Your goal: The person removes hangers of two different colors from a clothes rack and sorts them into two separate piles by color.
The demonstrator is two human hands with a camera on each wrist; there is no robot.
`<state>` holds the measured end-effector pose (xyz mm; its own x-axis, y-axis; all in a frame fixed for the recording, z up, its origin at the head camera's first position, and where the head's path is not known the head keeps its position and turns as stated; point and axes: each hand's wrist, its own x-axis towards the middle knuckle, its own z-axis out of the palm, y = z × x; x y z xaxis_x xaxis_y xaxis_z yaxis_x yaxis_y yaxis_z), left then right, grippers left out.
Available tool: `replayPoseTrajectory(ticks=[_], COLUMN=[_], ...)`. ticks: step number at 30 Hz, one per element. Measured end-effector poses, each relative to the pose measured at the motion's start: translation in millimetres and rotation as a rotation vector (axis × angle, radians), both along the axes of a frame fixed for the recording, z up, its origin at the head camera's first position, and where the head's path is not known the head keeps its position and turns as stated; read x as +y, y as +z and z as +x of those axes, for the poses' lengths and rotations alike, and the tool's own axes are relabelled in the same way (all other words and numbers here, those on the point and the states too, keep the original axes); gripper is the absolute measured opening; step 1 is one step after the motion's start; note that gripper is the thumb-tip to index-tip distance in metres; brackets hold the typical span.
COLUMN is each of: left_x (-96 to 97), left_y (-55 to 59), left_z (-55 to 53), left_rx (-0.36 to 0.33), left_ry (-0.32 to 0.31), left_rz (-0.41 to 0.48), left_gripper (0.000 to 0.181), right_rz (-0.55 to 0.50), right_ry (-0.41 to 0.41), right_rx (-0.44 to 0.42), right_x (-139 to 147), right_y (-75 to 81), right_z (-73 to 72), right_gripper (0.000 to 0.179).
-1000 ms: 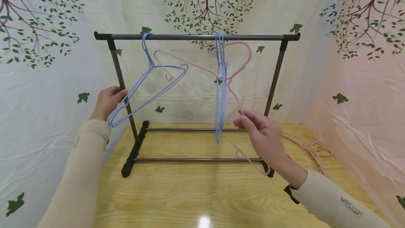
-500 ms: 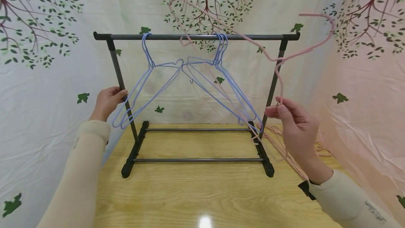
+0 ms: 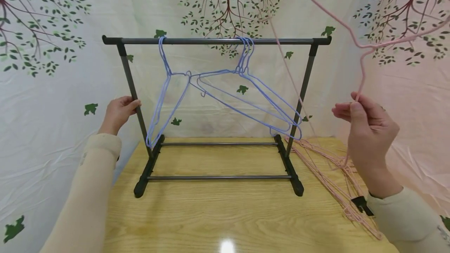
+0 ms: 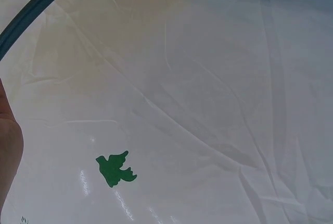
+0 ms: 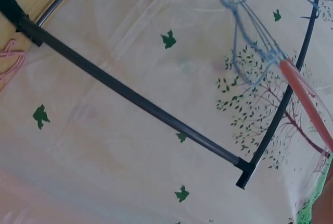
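Observation:
My left hand [image 3: 119, 115] grips the left post [image 3: 130, 77] of a black garment rack, its thumb at the front. To the right of the rack, my right hand [image 3: 372, 132] pinches a pink wire hanger [image 3: 393, 42] by its bent shoulder wire. The hanger's hook points right, and part of it lies beyond the top of the head view. Two blue hangers [image 3: 164, 59] hang at the left of the rack's top bar [image 3: 204, 41]. Several more blue hangers [image 3: 242, 61] hang right of its middle. In the right wrist view, the pink hanger [image 5: 307, 101] crosses the bar.
Several pink hangers [image 3: 346, 175] lie in a tangled heap on the wooden table [image 3: 211, 214], right of the rack's right foot [image 3: 293, 177]. A pale curtain [image 3: 70, 100] printed with trees and green birds surrounds the table.
My right hand has carried the pink hanger right and up, away from the bar. The right-hand blue hangers swung from edge-on to spread out; the left pair turned too. My left hand stayed.

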<state>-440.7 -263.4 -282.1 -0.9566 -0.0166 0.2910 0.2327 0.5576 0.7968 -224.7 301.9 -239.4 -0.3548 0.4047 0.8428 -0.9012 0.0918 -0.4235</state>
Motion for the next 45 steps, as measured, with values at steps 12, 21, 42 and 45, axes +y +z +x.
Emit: replayPoseTrajectory(ticks=[12,21,42,45], left_x=[-0.5,1.4,0.6,1.1], left_y=[-1.4,-1.6,-1.2,-0.6], left_z=[-1.2,0.4,1.0,1.4], left_rx=[-0.009,-0.025,-0.008,-0.016], left_ry=[0.011,0.004,0.009,0.009], left_rz=[-0.03,-0.024,-0.029,-0.028], left_gripper=[0.056,0.059,0.055,0.057], right_rz=[-0.061,-0.004,0.459,0.511], right_ry=[-0.231,-0.542,-0.459,-0.412], right_rx=[-0.069,-0.326,-0.758,-0.8], right_x=[54,105,155,156], right_y=[5.2,-12.4,-108.5,-124.5], right_z=[3.5,2.3,13.3,13.9], right_gripper=[0.017,0.021,0.037,0.038])
